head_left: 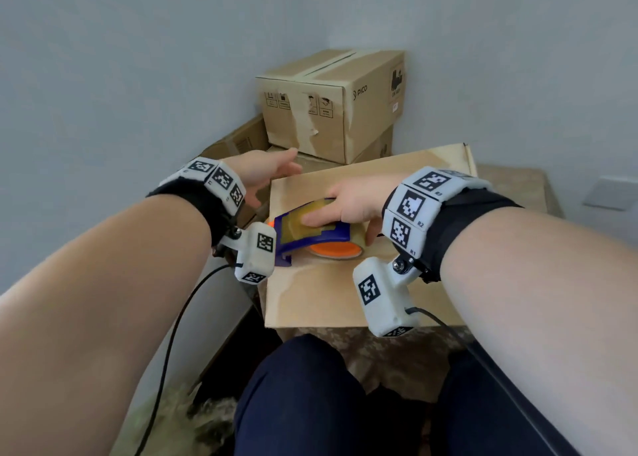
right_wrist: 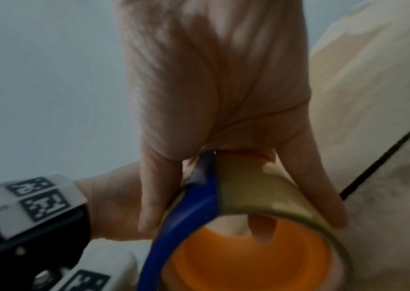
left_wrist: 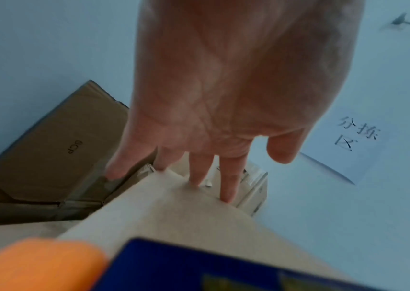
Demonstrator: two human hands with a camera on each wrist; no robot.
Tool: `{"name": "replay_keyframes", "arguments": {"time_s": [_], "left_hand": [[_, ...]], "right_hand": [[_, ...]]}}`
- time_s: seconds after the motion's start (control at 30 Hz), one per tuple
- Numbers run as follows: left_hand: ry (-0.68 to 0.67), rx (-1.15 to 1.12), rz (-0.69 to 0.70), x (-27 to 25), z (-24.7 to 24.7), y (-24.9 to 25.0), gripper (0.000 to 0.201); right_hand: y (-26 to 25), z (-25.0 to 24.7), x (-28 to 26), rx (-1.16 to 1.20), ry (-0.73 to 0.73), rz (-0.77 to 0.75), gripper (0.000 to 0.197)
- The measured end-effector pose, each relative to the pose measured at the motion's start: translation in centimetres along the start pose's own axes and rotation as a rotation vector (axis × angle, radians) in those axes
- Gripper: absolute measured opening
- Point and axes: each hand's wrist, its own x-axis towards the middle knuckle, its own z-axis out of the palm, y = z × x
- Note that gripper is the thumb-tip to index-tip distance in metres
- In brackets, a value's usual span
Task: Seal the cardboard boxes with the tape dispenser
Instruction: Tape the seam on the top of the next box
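Your right hand [head_left: 352,201] gripped the blue and orange tape dispenser [head_left: 310,233], which sat on top of the near cardboard box [head_left: 345,293]. Your left hand [head_left: 266,174] was open, its straight fingers [left_wrist: 229,183] touching that box's far left corner. More boxes [head_left: 331,103] were stacked behind.

Wrists: black straps [head_left: 459,220] were worn, ringed with white blocks printed with black square codes | cameras: white housings [head_left: 383,296] were bolted beneath, black cables [head_left: 165,362] attached | legs: dark navy trousers [head_left: 297,397] were worn
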Motion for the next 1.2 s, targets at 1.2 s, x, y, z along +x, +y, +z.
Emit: {"name": "replay_keyframes", "arguments": {"time_s": [1.2], "left_hand": [[-0.032,0.134,0.136,-0.3,3.6,0.0,0.056]], "right_hand": [[2.3,-1.8,-3.5,-0.199,0.087,0.037,0.045]]}}
